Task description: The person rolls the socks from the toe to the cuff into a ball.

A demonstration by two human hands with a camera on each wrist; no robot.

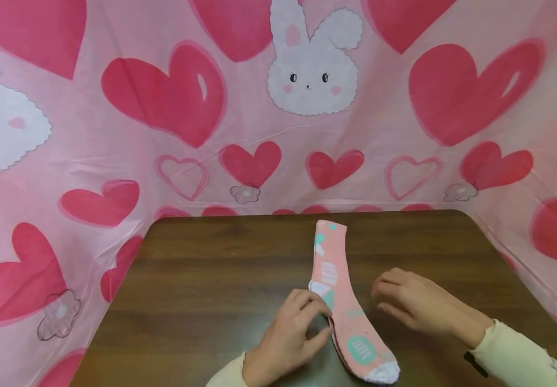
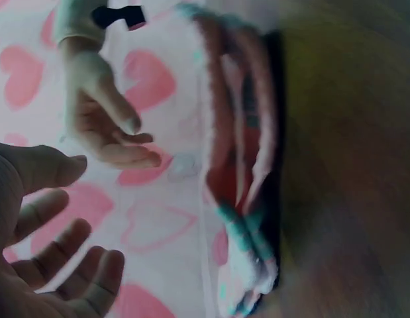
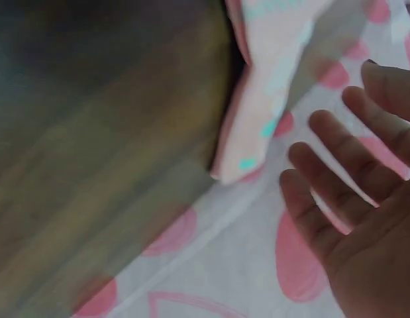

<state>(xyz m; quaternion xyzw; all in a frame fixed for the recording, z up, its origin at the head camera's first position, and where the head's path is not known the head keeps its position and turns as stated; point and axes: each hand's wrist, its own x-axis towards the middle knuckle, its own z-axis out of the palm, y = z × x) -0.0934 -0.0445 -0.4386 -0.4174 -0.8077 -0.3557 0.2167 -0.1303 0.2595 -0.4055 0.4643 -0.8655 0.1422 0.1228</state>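
Observation:
A pair of pink socks [image 1: 351, 322] with mint and white patches lies on the table, one sock on top of the other. The cuffs point to the far edge and the white toes toward me. My left hand [image 1: 290, 336] is over the socks' left edge in the head view, its fingers loosely bent; in the left wrist view the thumb and fingers [image 2: 49, 212] are spread with nothing between them. To the right of the socks hovers my right hand [image 1: 411, 301], relaxed and holding nothing. The right wrist view shows its fingers [image 3: 330, 179] spread apart beside the socks [image 3: 264, 79].
The dark wooden table [image 1: 201, 279] extends on both sides of the socks. Behind it and along its sides hangs a pink cloth [image 1: 384, 107] printed with hearts and rabbits. A black band [image 1: 475, 364] shows at the right sleeve.

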